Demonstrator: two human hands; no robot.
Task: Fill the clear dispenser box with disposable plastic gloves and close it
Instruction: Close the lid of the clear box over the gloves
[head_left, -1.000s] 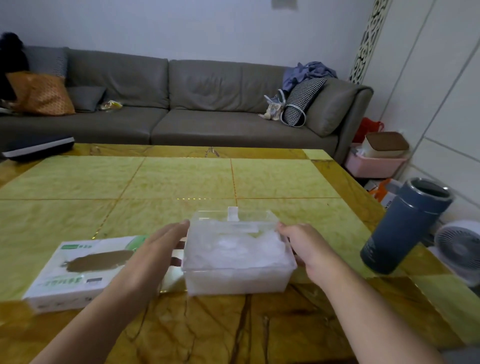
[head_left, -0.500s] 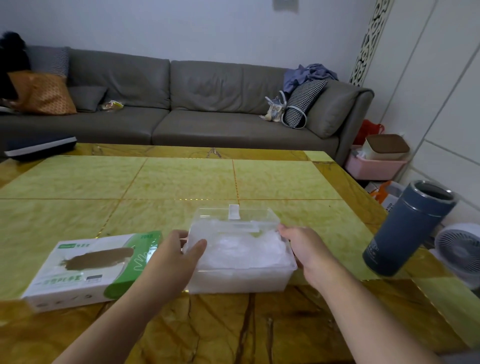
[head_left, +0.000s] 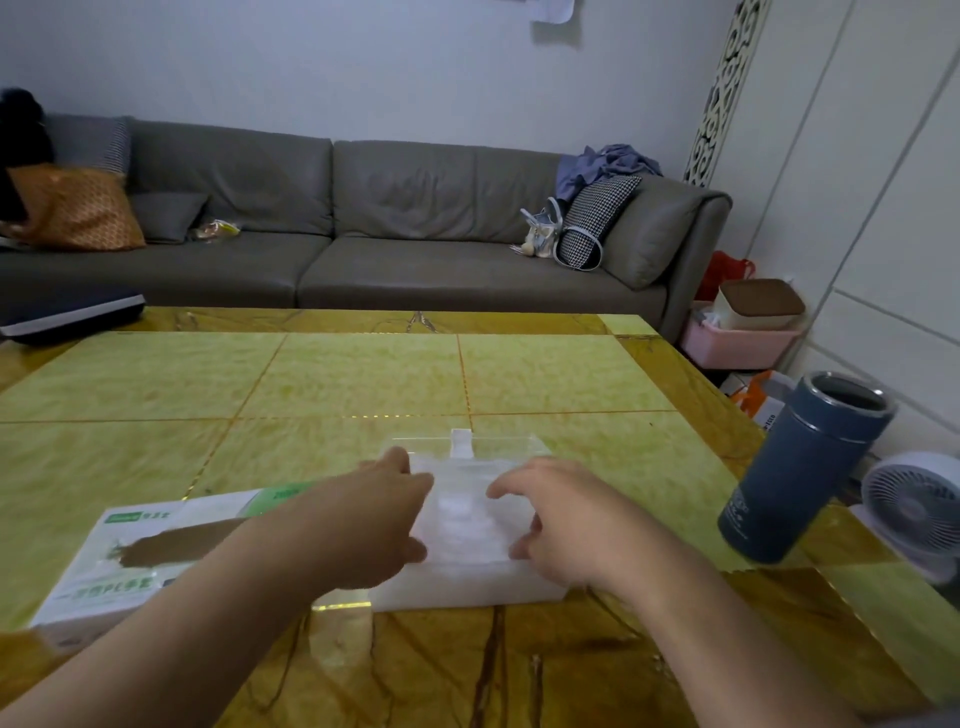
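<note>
the clear dispenser box (head_left: 470, 525) stands on the table (head_left: 363, 379), full of gloves (head_left: 462, 512). both hands are over it, the left hand (head_left: 371, 525) and right hand (head_left: 563, 525) with fingers loosely curled, seemingly pressing the gloves down. next, i think, the lid must be shut.

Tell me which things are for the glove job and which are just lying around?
For the job: clear box, gloves inside it, glove carton, left hand, right hand.

Just lying around: blue flask, fan, sofa, pink basket.
</note>
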